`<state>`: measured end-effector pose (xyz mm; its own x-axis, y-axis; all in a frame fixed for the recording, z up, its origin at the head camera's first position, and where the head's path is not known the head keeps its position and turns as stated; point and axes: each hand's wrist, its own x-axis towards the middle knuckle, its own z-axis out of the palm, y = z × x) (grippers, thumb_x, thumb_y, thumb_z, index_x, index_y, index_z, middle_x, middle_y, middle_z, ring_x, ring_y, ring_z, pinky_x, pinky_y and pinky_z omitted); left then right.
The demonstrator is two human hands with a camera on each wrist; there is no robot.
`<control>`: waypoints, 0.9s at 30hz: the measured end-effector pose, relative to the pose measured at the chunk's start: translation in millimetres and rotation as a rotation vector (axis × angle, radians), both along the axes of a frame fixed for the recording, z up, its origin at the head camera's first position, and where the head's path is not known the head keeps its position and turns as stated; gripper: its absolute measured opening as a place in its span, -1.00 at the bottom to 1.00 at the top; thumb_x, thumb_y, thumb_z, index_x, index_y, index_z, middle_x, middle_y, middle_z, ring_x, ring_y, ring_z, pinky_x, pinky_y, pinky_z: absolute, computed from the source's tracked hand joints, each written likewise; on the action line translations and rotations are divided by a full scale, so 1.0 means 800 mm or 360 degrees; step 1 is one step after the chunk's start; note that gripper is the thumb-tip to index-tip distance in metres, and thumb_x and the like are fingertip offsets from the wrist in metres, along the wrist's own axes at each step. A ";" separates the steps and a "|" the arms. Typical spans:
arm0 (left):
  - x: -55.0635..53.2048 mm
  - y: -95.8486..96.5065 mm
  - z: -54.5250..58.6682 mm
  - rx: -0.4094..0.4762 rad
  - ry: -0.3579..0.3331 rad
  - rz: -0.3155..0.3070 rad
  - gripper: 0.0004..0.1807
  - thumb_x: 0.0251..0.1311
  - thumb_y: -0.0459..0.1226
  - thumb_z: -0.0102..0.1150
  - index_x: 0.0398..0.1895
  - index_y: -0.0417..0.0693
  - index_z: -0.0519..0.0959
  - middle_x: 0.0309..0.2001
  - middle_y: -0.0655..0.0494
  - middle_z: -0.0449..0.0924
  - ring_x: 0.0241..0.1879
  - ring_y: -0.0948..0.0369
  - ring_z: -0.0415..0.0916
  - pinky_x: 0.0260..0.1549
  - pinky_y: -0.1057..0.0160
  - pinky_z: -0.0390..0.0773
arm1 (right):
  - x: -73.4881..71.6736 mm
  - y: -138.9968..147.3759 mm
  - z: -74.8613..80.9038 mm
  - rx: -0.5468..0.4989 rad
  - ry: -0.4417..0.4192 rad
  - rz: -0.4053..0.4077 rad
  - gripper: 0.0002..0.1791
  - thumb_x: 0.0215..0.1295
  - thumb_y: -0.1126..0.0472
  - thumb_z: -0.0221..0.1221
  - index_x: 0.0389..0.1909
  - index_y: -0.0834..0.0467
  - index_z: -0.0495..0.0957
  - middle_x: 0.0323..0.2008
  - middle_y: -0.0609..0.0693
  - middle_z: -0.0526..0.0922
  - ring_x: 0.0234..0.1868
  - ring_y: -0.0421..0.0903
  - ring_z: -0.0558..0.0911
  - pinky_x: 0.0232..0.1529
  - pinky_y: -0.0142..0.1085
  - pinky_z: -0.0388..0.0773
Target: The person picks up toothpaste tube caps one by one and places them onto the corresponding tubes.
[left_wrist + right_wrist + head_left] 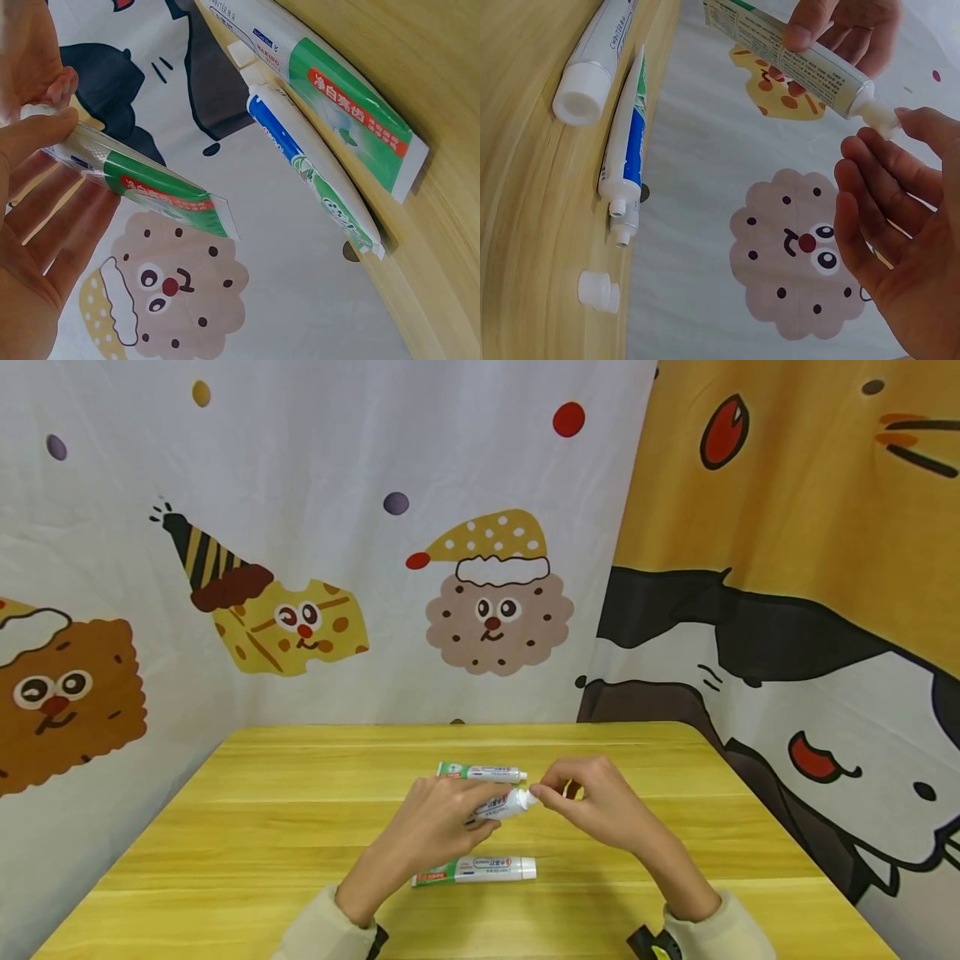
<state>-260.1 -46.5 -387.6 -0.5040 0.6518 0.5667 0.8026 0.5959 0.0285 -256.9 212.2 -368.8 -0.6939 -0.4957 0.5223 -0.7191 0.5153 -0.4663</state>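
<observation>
My left hand (435, 822) grips a white and green toothpaste tube (501, 807) around its body, raised above the table. At the tube's front end, the thumb and index finger of my right hand (596, 800) pinch the small white cap (880, 118); the other fingers are loosely bent. In the left wrist view, the tube's green crimped tail (169, 196) sticks out past the left hand. Nearer to me, under the left forearm, lies a capped toothpaste tube (495, 869). Beyond the hands lies another tube (495, 773) with its nozzle bare.
Two loose white caps, a larger one (594, 290) and a smaller one (614, 298), show close together on the wooden table (285, 827). Beside the blue-striped tube (626, 150), a second bare nozzle (623, 236) shows. A cartoon-printed curtain (315, 460) hangs behind the table.
</observation>
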 end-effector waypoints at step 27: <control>-0.001 0.000 -0.002 -0.0018 -0.0018 0.0007 -0.56 0.16 -0.09 0.51 0.13 0.19 0.72 -0.06 0.24 0.81 -0.52 0.41 0.56 -0.65 0.55 0.23 | 0.002 0.003 0.003 0.0026 0.0114 0.0170 -0.70 0.16 0.37 0.44 -0.16 -0.03 0.68 -0.23 -0.20 0.73 -0.30 -0.35 0.61 -0.35 -0.32 0.66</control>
<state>-260.6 -46.5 -388.9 -0.5133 0.6556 0.5538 0.7995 0.5999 0.0309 -255.6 215.0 -366.6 -0.5977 -0.5739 0.5598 -0.8016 0.4411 -0.4037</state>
